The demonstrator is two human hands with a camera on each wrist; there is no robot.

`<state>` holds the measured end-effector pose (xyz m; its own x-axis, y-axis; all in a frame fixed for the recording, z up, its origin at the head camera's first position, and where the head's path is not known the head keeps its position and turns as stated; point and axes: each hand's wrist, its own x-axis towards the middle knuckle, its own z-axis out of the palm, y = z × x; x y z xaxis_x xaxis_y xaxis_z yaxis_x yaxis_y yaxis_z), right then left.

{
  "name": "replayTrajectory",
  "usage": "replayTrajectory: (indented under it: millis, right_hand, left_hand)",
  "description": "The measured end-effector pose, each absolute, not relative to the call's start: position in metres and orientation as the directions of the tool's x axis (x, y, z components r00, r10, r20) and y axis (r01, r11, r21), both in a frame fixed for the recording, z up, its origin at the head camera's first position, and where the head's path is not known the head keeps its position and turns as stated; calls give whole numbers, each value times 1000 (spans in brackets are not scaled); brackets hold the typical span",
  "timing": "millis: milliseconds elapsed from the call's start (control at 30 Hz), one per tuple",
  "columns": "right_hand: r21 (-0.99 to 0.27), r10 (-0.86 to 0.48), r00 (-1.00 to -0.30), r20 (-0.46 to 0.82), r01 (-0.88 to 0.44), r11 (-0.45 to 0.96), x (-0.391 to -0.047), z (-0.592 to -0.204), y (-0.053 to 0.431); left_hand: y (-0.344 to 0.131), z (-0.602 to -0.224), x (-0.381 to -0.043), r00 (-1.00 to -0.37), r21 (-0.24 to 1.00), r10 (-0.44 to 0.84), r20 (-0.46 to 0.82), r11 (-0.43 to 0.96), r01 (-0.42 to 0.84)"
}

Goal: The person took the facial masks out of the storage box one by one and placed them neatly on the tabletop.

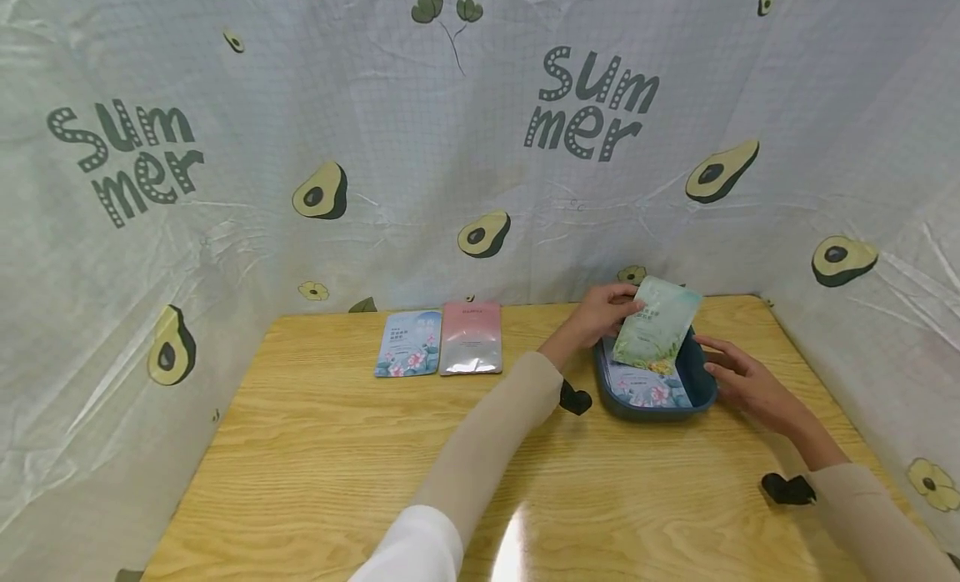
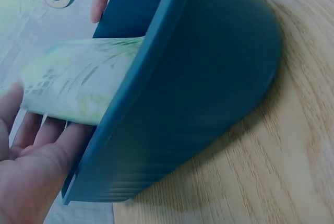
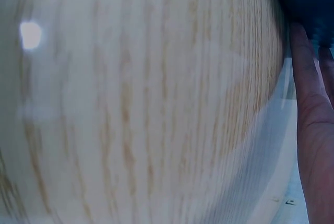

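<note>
In the head view my left hand (image 1: 602, 311) pinches a green face mask packet (image 1: 654, 323) by its left edge, thumb on the printed front. The packet is tilted, its lower end inside a dark blue plastic bin (image 1: 651, 414). Below it in the bin lies a blue floral mask packet (image 1: 645, 390), partly covered. The left wrist view shows the green packet (image 2: 78, 78) reaching past the bin's rim (image 2: 133, 85), fingers behind it. My right hand (image 1: 753, 392) rests at the bin's right side, fingers fairly straight. In the right wrist view its fingers (image 3: 303, 59) meet the bin's wall.
Left of the bin, a light blue floral packet (image 1: 409, 343) and a pink and silver packet (image 1: 471, 338) lie side by side on the wooden table (image 1: 360, 465). A hanging cloth with avocado prints (image 1: 420, 148) stands behind the table and along its sides.
</note>
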<state>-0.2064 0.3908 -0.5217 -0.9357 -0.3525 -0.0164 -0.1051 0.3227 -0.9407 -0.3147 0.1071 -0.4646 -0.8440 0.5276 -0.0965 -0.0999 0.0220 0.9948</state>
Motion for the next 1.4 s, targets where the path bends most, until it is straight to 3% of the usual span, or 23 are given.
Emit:
replayTrajectory:
  millis: [200,467,700,933,1167,1400]
  right_hand:
    - [-940,-349,-937,-22,-100,326,-206,-519,391]
    - [-943,-357,-934,-24,-98,319,-206,-519,388]
    - [-944,-365,-931,-20,-103,314,-205,-519,388]
    - [-938,-368,-930,-2,-126,322,-204,-517,388]
    - [-919,-336,-941,-36,-101,381,-204,-516,388]
    - [-928,-355,-935,-16,-118,353,-203,-518,388]
  left_hand:
    - [103,-461,-314,-772,988,618,-148,64,-138]
    - [99,-461,-309,-877,994,469,-104,39,-97]
    - [90,-460,-308,-901,995,431,-47,-61,-81]
    - [74,-453,-306,-922,994,385,32,83,69]
    - [60,-444,-306,-874,967,480,73,181,180]
    - [51,-450,-306,-858,959,493,143,146,244]
